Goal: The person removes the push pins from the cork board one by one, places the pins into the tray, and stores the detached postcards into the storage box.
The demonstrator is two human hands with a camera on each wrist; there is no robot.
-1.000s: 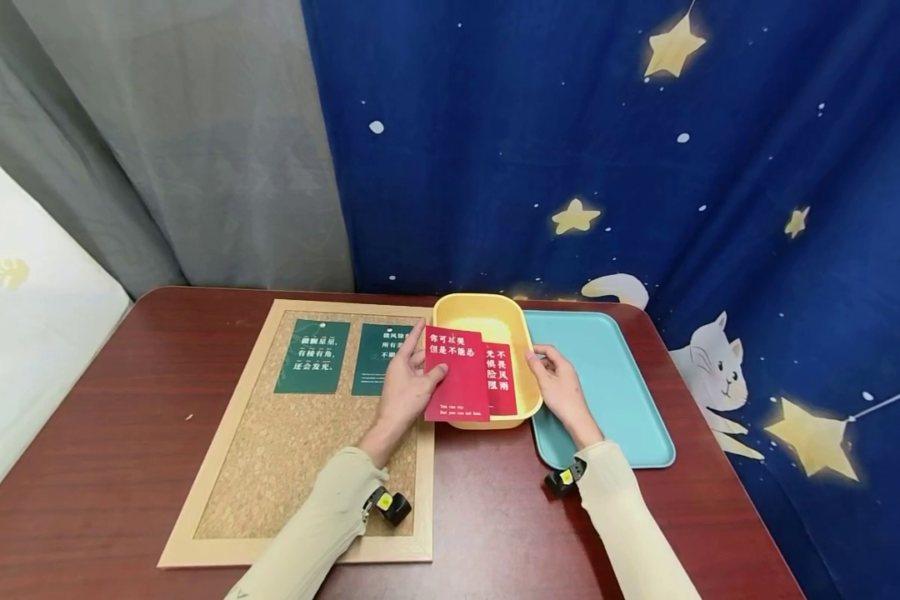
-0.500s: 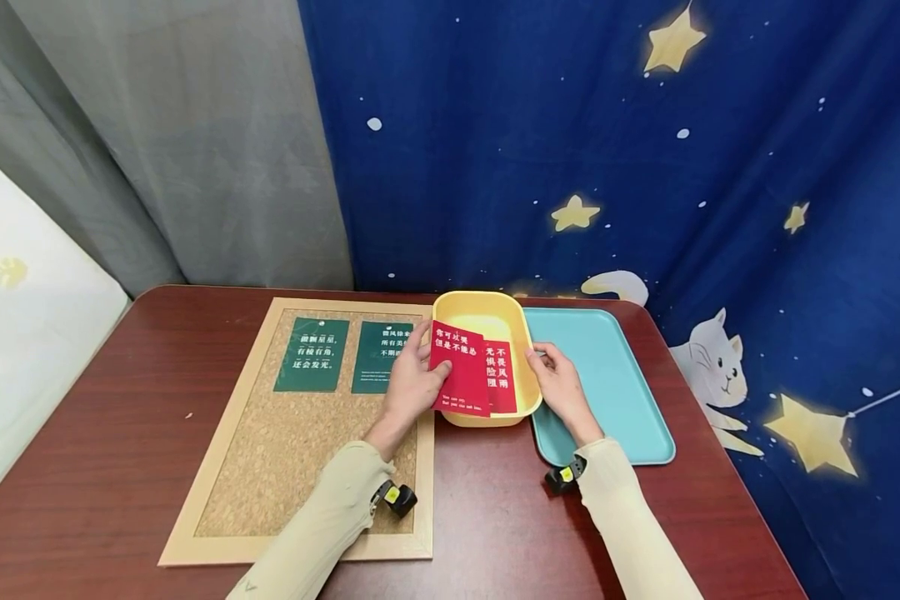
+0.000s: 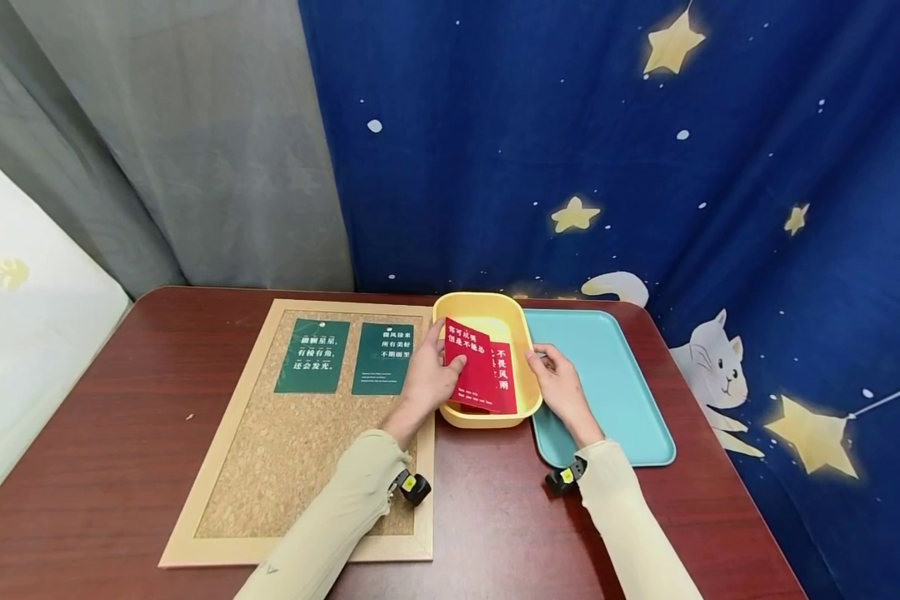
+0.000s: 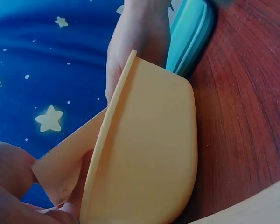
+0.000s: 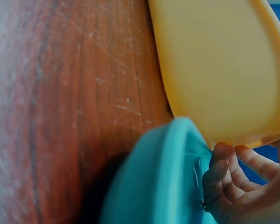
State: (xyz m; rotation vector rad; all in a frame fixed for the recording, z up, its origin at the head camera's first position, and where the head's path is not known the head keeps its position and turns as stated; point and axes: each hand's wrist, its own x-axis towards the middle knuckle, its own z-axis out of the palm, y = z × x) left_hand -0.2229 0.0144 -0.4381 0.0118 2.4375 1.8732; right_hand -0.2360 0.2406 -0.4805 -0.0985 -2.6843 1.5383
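My left hand (image 3: pixel 429 377) pinches a red card (image 3: pixel 471 379) with white writing, thumb on its face, over the left side of a yellow plastic bin (image 3: pixel 487 422). A second red card (image 3: pixel 504 375) lies in the bin, partly covered by the held one. In the left wrist view the held card's pale back (image 4: pixel 67 161) slants past the rim, close to the bin's wall (image 4: pixel 149 140). At the bin's right side, my right hand (image 3: pixel 561 387) grips the rim; its fingers (image 5: pixel 233 170) curl up under it in the right wrist view.
Left of the bin lies a wood-framed cork board (image 3: pixel 307 467) with two green cards (image 3: pixel 312 357) pinned near its top. A teal tray (image 3: pixel 615 392) sits on the right, beside the bin. Blue star-patterned curtain (image 3: pixel 495 167) hangs behind the table (image 3: pixel 480 517).
My left hand has moved to the right, taking the red card farther over the bin and tilting it. More of the right green card shows. The right hand has stayed at the rim.
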